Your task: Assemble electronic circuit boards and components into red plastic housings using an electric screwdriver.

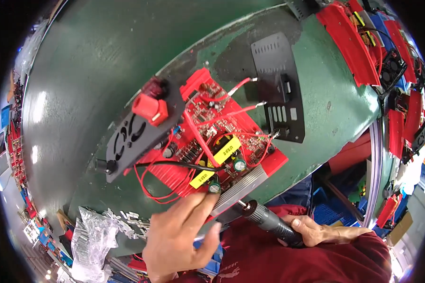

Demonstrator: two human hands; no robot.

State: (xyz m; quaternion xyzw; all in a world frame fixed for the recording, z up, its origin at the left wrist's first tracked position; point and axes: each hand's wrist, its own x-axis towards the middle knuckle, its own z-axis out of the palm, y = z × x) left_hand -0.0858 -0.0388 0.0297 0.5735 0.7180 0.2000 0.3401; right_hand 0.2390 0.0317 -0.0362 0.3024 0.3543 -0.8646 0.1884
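A red circuit board assembly (207,137) lies on the green bench, with a silver ribbed heat sink (240,188) along its near edge. Several red wires and a black cable (179,164) run over it, near two yellow-wrapped components (227,150). My right hand (309,231) is wrapped round a dark electric screwdriver (271,221); its bit points at the heat sink's outer side. Fingertips of my left hand (181,231) rest by a green-topped capacitor (214,187) at the heat sink's left end, fingers stretched, thumb apart. A black end panel (146,127) carrying a red terminal (148,109) leans at the assembly's left.
Beyond the assembly lies a slotted black panel (278,85) with wire ends near it. Red housings (351,45) and fans crowd the right side. A clear plastic bag (92,240) and small loose metal parts (132,221) sit at the lower left.
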